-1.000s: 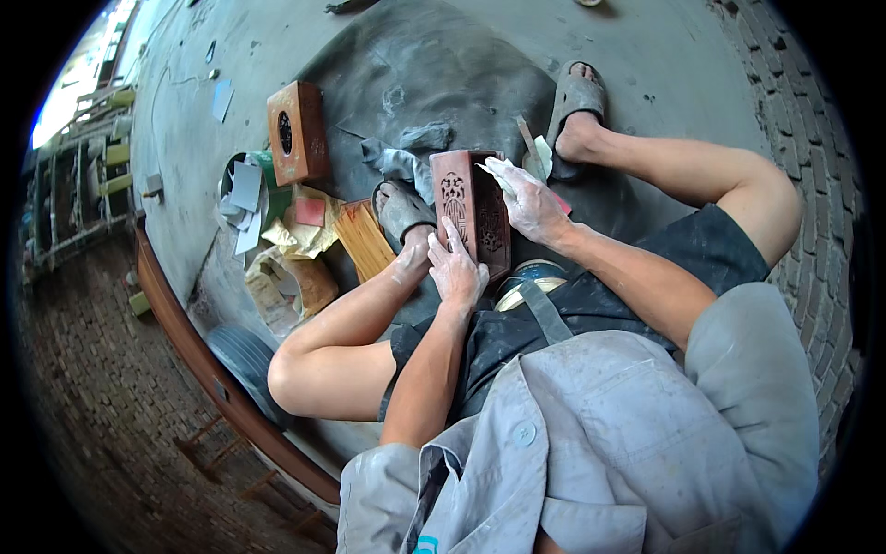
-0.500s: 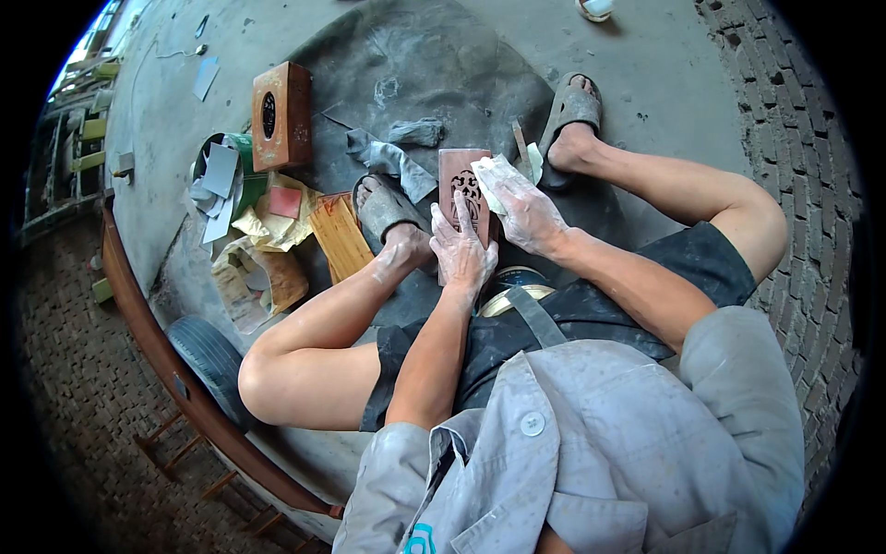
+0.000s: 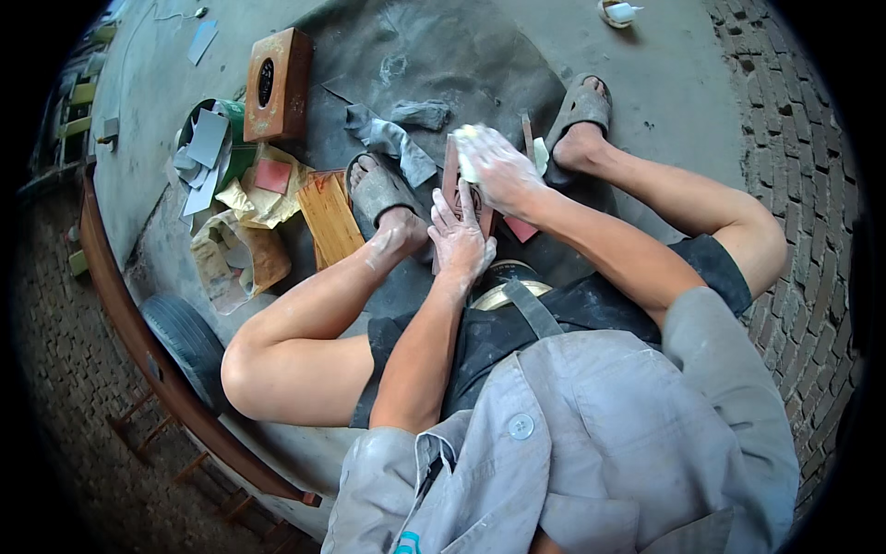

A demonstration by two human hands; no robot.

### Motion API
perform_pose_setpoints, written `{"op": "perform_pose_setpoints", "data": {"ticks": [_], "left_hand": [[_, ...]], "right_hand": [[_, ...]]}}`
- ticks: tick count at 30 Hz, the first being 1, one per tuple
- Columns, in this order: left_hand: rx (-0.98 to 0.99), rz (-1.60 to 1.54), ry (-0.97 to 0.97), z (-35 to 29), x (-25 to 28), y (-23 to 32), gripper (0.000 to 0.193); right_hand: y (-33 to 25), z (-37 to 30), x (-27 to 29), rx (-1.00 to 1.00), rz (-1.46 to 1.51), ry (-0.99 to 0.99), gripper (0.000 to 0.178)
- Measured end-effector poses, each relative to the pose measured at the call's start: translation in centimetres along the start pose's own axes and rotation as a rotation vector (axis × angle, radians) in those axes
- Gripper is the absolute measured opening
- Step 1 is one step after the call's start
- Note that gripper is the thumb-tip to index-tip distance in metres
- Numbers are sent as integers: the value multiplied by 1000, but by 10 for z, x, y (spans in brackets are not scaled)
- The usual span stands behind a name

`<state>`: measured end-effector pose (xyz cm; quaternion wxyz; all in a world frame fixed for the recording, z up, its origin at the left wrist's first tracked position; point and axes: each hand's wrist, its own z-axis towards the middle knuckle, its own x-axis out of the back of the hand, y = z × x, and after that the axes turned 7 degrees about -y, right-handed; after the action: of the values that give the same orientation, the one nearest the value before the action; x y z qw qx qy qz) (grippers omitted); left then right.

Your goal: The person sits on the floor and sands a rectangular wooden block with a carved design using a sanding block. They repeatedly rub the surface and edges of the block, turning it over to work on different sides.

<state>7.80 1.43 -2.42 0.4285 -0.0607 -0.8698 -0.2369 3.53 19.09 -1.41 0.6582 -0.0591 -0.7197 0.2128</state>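
Note:
A reddish-brown wooden piece with a cut-out carved pattern [image 3: 451, 174] lies between my feet, angled away from me. My left hand [image 3: 460, 246] holds it down from the near end, index finger stretched along its face and thumb by its right edge. Over its far part, my right hand [image 3: 508, 177] is closed on a folded pale sheet [image 3: 467, 168], pressed to the wood or just above it. Motion smears the right fingers, and this hand hides much of the carving. Whitish dust coats both hands.
A wooden box with an oval opening [image 3: 277, 85] stands far left. Nearer are a green tub [image 3: 238, 138] with grey sheets, crumpled yellowish paper [image 3: 277, 205] and a wooden board [image 3: 329, 218]. Grey rags [image 3: 392, 146] lie beside my left sandal [image 3: 383, 192]. A tyre [image 3: 185, 343] rests at left.
My right hand has moved up and left along the wooden piece, uncovering a reddish sheet by its wrist. My left hand stays on the piece. The whole view has shifted slightly.

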Motion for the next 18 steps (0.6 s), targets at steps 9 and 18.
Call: {"op": "perform_pose_setpoints", "data": {"ticks": [9, 18], "left_hand": [[-30, 33, 61, 8, -19, -5, 132], [-7, -14, -40, 8, -3, -1, 133]], "right_hand": [[-9, 31, -8, -12, 51, -39, 67], [3, 1, -1, -6, -23, 0, 68]]}}
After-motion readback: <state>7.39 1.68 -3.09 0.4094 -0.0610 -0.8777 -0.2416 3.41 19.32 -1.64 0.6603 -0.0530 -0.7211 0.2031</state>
